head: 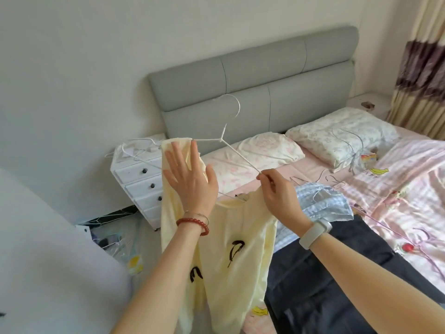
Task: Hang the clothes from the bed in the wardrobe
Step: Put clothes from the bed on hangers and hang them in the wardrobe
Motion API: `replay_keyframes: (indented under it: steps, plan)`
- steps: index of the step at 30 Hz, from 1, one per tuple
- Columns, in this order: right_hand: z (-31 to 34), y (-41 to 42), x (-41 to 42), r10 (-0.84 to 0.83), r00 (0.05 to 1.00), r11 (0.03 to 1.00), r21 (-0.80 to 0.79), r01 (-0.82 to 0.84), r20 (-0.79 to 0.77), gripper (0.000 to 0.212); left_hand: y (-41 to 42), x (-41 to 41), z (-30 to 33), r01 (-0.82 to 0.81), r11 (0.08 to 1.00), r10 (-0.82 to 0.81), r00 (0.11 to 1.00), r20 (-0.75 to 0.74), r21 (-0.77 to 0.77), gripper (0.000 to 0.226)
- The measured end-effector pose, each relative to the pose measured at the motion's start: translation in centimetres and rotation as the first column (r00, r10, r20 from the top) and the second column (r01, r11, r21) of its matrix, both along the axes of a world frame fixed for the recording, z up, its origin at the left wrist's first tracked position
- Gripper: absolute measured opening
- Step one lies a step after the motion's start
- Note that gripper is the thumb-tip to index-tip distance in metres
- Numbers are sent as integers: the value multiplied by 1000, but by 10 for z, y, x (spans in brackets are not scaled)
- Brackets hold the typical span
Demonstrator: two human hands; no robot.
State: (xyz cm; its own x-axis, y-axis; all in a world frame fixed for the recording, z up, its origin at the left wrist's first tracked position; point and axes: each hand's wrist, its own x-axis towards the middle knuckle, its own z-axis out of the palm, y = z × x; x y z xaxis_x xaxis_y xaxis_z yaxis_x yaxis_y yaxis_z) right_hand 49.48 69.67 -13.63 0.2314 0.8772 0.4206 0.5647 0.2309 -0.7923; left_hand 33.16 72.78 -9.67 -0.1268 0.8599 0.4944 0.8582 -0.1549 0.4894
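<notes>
Bedroom, seen from above the hands. Bed [313, 169] with pink sheet running right of centre; grey padded headboard [252, 75] standing against a pale wall. Two floral pillows [267, 150] lying side by side at the head end. A pink striped quilt [409, 189] is covering the right part of the mattress. A blue checked garment [320, 203] and a dark garment [337, 273] are lying on the near part of the bed, the blue one partly over the dark one. Loose wire hangers [346, 141] are resting on the right pillow and the sheet. White drawer unit [142, 179] standing just beside the bed's left edge, more hangers on top. Patterned curtain [421, 75] hanging at far right.

Held items: white hanger [231, 141] tilted, hook uppermost; yellow garment [231, 261] with dark printed marks hanging from it in front of the person, over the bed's near left edge. Left hand [190, 179] is lying flat against the garment's left shoulder, fingers straight and slightly spread. Right hand [277, 191] is pinching the hanger's right arm between thumb and fingertips, beside the neckline.

Unclear: the hanger's left arm is lying hidden inside the cloth. The garment's lower hem is running out of frame. Clutter on the floor left of the drawers is too jumbled to name. A pale mass at lower left is cut off.
</notes>
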Motion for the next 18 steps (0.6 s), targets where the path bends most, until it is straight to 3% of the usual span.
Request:
replay_keyframes:
  steps: [4,9,15,18]
  plan:
    - [3,38,34,-132,978,991,-35,128,-164,16,49,36,-7,176,982,-178,983,-35,-64,63]
    - [-14,80,111,-355,903,934,-127,334,-242,20,94,112,-40,387,892,-412,909,-69,-232,60]
    - [-106,123,234,-586,782,793,-348,500,-213,26,132,208,-138,449,731,-581,804,-125,-514,57]
    - [-163,140,285,-626,771,720,-470,511,-121,24,130,240,-206,411,609,-617,783,-79,-679,56]
